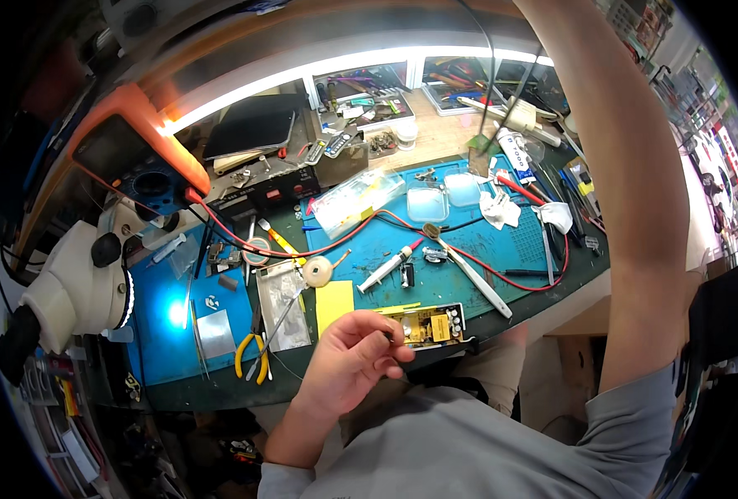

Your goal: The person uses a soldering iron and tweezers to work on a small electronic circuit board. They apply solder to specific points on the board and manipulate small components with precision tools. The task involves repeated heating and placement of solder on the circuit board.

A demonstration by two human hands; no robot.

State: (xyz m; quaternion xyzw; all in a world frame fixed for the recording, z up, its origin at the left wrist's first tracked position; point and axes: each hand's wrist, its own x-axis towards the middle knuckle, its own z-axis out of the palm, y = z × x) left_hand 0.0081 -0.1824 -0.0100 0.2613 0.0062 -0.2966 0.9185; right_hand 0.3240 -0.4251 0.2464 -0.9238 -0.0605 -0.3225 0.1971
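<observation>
My left hand (354, 356) is closed in a pinch over the near edge of the bench. Between thumb and forefinger shows a small dark piece (388, 337), too small to name. Just beyond it lies an open power supply board (421, 329) in a metal case, with a yellow transformer (440, 327) on it; my fingers partly cover its left end. My right arm (635, 183) is raised and stretches far up past the top edge, so my right hand is out of the picture. A yellow paper pad (334, 304) lies beside the board.
An orange multimeter (148, 154) stands at far left above a microscope (78, 283). Its red and black leads cross the blue mat (369, 241). Yellow-handled pliers (252, 356), a syringe (386, 270), a white brush (475, 279) and clear plastic boxes (428, 205) lie around.
</observation>
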